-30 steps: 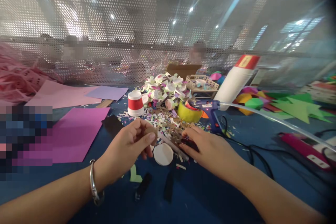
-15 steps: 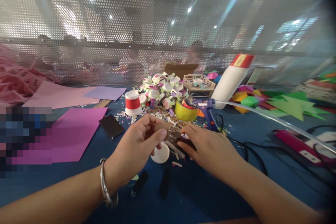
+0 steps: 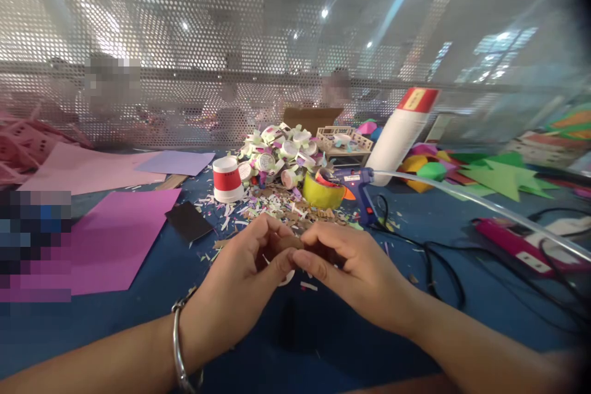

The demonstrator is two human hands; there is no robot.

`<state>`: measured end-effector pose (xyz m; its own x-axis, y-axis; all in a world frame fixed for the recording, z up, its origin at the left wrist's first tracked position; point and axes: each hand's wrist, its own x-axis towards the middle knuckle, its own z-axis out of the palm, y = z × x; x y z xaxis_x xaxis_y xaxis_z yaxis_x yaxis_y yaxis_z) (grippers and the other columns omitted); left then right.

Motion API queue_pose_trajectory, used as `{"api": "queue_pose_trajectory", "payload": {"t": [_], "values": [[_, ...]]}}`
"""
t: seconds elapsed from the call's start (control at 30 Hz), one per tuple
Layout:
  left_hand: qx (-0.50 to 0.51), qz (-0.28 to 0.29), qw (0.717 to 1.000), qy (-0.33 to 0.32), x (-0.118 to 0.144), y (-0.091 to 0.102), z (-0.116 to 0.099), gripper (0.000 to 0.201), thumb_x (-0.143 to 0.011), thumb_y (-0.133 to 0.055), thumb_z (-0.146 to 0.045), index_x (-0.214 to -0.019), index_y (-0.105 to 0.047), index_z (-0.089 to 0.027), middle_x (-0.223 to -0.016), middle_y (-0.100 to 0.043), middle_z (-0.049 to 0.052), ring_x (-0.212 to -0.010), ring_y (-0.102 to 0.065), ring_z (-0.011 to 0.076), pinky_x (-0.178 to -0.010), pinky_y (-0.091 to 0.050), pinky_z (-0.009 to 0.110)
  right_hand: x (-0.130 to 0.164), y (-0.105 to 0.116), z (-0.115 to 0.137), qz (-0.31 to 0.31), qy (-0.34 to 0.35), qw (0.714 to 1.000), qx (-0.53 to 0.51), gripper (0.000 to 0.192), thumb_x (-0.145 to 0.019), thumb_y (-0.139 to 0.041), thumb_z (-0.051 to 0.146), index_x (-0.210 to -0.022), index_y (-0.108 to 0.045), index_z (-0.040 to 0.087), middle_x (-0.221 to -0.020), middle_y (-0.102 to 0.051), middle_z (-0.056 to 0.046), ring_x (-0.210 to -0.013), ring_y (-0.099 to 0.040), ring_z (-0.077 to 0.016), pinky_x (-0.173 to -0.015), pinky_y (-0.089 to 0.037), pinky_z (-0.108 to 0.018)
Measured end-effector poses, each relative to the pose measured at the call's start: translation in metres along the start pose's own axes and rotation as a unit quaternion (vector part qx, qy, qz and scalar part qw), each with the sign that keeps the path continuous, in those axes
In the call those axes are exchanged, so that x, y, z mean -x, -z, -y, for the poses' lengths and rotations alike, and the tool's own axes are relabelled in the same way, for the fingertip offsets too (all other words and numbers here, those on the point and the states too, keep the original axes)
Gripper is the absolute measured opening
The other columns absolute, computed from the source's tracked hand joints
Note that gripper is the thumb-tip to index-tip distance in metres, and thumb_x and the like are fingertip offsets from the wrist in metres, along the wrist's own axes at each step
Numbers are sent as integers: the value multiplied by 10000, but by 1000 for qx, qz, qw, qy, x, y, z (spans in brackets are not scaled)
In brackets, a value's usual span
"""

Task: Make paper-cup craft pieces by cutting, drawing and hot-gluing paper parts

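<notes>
Pink and purple paper sheets (image 3: 115,240) lie at the left of the blue table (image 3: 369,320), uncut as far as shows, with a dark card (image 3: 188,221) beside them. Next comes a red-banded cup (image 3: 227,180), upside down, then a heap of paper scraps (image 3: 281,206), which suggests much cutting is already done.

At the middle, the left hand (image 3: 240,277) and right hand (image 3: 355,271) meet over the table. Their fingers (image 3: 277,258) are pinched together on a small brown piece (image 3: 290,241), held just above a white disc (image 3: 287,277) that is mostly hidden. By my reading the piece is not yet fixed to anything.

Behind them sit a yellow tape roll (image 3: 321,196) and a blue glue gun (image 3: 357,188) with its stick (image 3: 462,200) running right, untouched.

Further right stands a white bottle (image 3: 399,135) with a red cap; its yellow label is too blurred to read. Green stars (image 3: 503,175) and a pink tool (image 3: 517,240) end the row. No other writing is legible.
</notes>
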<state>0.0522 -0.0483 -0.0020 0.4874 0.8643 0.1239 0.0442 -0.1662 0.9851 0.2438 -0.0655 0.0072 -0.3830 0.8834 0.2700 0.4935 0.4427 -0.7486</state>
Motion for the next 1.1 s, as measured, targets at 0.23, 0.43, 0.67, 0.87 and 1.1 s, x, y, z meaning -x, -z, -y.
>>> {"api": "queue_pose_trajectory", "payload": {"t": [0.23,0.43,0.67,0.87,1.1], "values": [[0,7,1000,30,-2,4,0,191,-941,-600,-369,-940,-505,-203,-757,-584,-21,-630,-510,108,-540,-407,233,-3,-3,-3,4,-26,997,-66,273,-982,-574,397,-813,-613,187,-694,-523,39,-594,-460,-84,-520,-355,-207],[41,22,997,56,-2,4,1,182,-952,-585,-366,-950,-493,-209,-781,-618,-16,-645,-546,107,-554,-417,229,-4,-3,-3,-1,-26,997,-68,278,-987,-563,384,-809,-628,180,-696,-552,29,-629,-485,-93,-561,-386,-213],[5,2,1000,23,-1,4,-3,202,-956,-567,-365,-856,-521,-196,-743,-621,-6,-666,-585,125,-576,-422,247,-5,-2,-4,5,-19,994,-110,240,-973,-595,337,-800,-626,174,-701,-563,34,-645,-501,-86,-578,-393,-206],[-13,12,1000,23,2,6,-6,211,-976,-543,-386,-892,-543,-192,-762,-635,5,-702,-591,133,-620,-458,255,-4,-2,-4,19,-29,987,-156,266,-976,-587,380,-805,-614,179,-727,-609,17,-675,-551,-102,-611,-429,-220],[27,9,999,34,1,5,-4,214,-955,-598,-383,-909,-548,-180,-763,-652,12,-703,-615,130,-613,-467,242,-3,-1,-7,8,-22,988,-150,261,-972,-592,395,-832,-620,178,-738,-623,11,-657,-522,-98,-588,-400,-222]]}}
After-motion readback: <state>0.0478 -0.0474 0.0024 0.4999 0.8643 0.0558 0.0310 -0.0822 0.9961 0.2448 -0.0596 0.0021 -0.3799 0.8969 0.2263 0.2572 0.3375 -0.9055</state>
